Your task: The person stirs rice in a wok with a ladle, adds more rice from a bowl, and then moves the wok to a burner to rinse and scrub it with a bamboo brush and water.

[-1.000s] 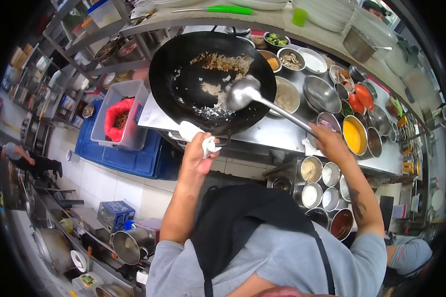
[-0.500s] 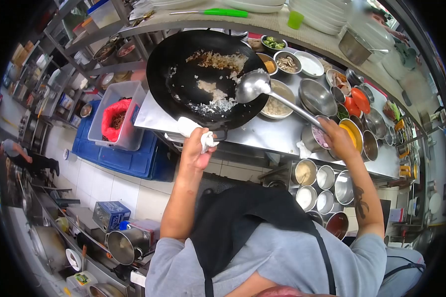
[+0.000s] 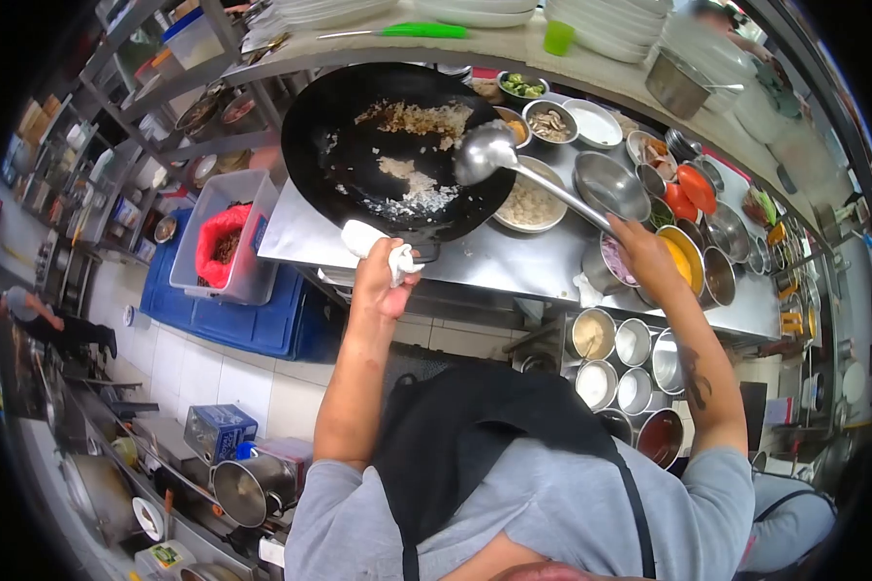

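Note:
My left hand (image 3: 383, 279) is wrapped round the near handle of a big black wok (image 3: 325, 198), with a folded white cloth (image 3: 363, 238) in the grip. Browned bits (image 3: 421, 120) and pale, rice-like grains (image 3: 421, 198) stick to the inside of the wok. In my right hand (image 3: 638, 254) is the long handle of a steel ladle (image 3: 487, 153). Its bowl hangs over the wok's right rim. Just under the ladle handle stands a bowl of pale food (image 3: 533, 201).
Several bowls of ingredients, such as sliced mushrooms (image 3: 549, 123), crowd the steel counter (image 3: 552, 261) to the right. A shelf with stacked white plates (image 3: 606, 34) runs behind. Steel pots (image 3: 592, 334) stand below the counter. At left, a plastic bin (image 3: 252, 208) sits on a blue lid (image 3: 213, 320).
The wok sits slightly further left and lower in view. My right hand and the ladle have shifted a little left and up. Both grips stay as they were.

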A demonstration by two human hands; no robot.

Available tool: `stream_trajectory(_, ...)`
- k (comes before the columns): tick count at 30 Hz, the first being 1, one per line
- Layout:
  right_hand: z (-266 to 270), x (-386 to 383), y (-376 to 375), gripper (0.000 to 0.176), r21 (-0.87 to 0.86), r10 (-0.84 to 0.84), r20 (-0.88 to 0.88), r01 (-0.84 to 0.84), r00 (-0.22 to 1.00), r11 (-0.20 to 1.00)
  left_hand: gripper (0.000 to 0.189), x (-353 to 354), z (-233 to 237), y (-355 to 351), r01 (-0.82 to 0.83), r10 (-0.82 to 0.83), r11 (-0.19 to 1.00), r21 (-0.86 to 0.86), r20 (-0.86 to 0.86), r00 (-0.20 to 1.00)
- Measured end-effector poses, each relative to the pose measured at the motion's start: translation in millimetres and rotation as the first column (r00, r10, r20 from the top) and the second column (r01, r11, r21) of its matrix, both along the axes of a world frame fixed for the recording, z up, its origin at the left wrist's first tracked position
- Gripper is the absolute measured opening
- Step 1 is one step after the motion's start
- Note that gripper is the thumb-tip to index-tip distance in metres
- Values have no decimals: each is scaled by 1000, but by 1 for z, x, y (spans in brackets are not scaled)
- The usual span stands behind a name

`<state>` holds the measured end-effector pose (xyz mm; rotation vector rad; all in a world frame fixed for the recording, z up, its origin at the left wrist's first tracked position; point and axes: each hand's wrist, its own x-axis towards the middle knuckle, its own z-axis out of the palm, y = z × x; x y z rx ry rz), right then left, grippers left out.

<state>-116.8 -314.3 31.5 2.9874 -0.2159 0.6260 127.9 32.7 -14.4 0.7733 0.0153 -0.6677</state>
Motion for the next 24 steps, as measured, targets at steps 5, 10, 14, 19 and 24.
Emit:
stream_trajectory(5,-2,11,0,53,-67,-71,-37,68,997,995,8,10,2,-15,-20,20,1000,-24,20,1000)
stream_trajectory(10,21,-48,-29,48,-159,-129,-28,123,991,980,7,23,-9,-11,-68,67,996,49,33,997)
stream_trajectory(14,28,-50,-30,55,-280,-152,-22,140,988,950,9,11,-20,12,-90,88,995,45,52,995)
stream_trajectory(19,25,-27,-1,49,-75,-31,46,34,998,997,5,-20,-33,62,-79,77,997,-26,-77,994)
stream_trajectory(24,22,22,56,48,26,142,-127,-140,982,990,6,-49,-38,99,-73,55,991,-115,-153,987)
